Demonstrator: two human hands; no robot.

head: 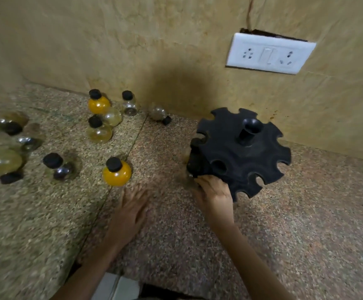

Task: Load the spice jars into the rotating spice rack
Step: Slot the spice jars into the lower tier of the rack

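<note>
Right hand (214,193) clenched on spice rack (245,156) rim | left hand (133,211) released | risk: tilted rack slips, toppling orange jar (116,172) left of grip

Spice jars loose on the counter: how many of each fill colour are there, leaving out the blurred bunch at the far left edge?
Orange jars: 2
Pale yellow jars: 2
Clear jars: 3
Total: 7
</note>
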